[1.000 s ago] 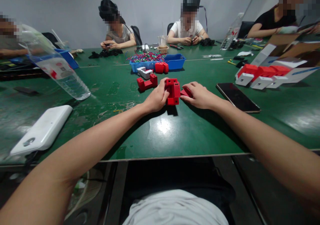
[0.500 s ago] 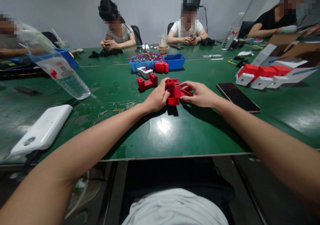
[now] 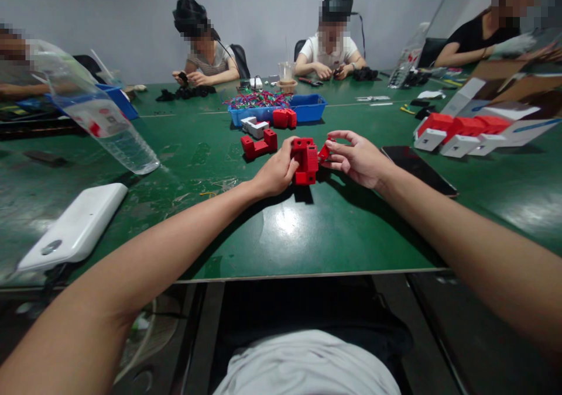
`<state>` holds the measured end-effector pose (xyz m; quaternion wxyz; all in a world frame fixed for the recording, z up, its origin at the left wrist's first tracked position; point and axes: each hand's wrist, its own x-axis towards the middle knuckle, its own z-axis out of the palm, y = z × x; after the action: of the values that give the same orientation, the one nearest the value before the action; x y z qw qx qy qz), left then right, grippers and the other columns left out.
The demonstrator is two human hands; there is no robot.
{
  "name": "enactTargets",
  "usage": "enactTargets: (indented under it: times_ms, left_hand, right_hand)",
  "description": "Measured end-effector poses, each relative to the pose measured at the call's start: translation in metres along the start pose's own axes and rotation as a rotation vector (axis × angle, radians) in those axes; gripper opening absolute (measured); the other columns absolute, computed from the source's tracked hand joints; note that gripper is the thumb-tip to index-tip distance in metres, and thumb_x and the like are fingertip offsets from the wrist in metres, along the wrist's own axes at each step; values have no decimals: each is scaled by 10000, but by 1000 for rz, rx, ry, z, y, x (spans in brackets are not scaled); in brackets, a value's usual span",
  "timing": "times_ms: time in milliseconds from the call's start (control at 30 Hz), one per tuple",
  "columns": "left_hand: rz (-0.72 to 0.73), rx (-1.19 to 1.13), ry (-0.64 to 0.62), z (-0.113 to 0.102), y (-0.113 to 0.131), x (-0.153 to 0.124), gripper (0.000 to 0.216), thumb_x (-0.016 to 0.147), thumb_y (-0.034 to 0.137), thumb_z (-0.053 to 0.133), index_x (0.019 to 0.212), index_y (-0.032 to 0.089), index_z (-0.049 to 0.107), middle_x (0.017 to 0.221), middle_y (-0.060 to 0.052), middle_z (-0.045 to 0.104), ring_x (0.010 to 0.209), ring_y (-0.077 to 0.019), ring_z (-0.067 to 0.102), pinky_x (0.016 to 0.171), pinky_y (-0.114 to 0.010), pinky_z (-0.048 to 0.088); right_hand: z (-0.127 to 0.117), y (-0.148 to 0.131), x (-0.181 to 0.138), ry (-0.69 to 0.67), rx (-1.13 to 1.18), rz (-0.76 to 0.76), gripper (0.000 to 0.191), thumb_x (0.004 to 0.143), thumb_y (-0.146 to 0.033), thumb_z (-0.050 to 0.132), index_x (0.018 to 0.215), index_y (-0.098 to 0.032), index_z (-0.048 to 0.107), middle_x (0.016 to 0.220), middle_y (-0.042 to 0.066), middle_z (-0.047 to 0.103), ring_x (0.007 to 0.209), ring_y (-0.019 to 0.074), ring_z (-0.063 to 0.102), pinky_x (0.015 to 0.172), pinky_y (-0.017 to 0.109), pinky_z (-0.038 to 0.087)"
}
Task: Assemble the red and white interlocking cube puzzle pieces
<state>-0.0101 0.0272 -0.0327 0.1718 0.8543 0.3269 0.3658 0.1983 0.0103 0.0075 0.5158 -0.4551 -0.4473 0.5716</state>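
Observation:
My left hand [image 3: 276, 172] is closed round a red plastic housing [image 3: 305, 161] that stands upright on the green table [image 3: 307, 225]. Just right of it, my right hand [image 3: 357, 158] is lifted off the table and pinches a small red plastic piece [image 3: 325, 151] between thumb and fingers, close to the housing's right side. Another red part [image 3: 259, 144] lies on the table just beyond my left hand, with a white part [image 3: 254, 127] and a red block [image 3: 284, 118] behind it.
A blue tray [image 3: 307, 108] of coloured wires sits in the table's middle. A black phone [image 3: 417, 167] lies right of my right hand, red and white parts [image 3: 456, 134] beyond it. At left are a white device [image 3: 74, 225] and a plastic bottle [image 3: 96, 117]. Other people sit around the table.
My right hand has risen from the table and lifted the small red piece up beside the housing. My left hand and the housing have stayed put.

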Motion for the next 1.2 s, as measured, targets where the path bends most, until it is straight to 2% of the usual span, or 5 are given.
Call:
enactTargets:
  times_ms: [200,433,800,1000,1200]
  left_hand:
    - [17,13,5,0,-2,0,498,923,259,384,1390,100,311,1391,-232,522,1230,-291,589,1085,-520,436]
    - [7,10,11,1,-4,0,500,920,257,411,1393,124,318,1363,-203,549,1193,-283,606,1066,-502,453]
    - [9,39,12,1,-4,0,477,925,242,388,1376,108,309,1362,-216,536,1189,-278,608,1062,-495,465]
    - [-3,6,-3,0,-1,0,486,925,243,392,1386,117,307,1369,-218,538,1209,-288,603,1071,-514,452]
    - [0,-2,8,0,0,0,475,934,254,384,1381,108,316,1368,-215,548,1211,-275,605,1073,-485,457]
  right_hand:
    - [3,2,-2,-36,25,12,297,808,-147,737,982,-247,519,811,-39,674,667,130,671,658,327,626]
    - [-2,0,0,-52,-43,-4,250,760,-245,831,900,-189,631,802,6,696,606,93,627,464,169,503]
    - [-7,9,7,-67,-32,-61,343,597,-39,844,853,-166,654,849,0,716,720,94,681,729,211,586]
    - [-8,5,6,-33,-148,-107,347,507,6,768,728,-189,584,703,-36,665,644,112,652,658,239,565]
    - [-8,7,5,-72,-182,-161,327,505,-43,784,721,-187,584,684,-27,662,629,115,637,640,251,540]
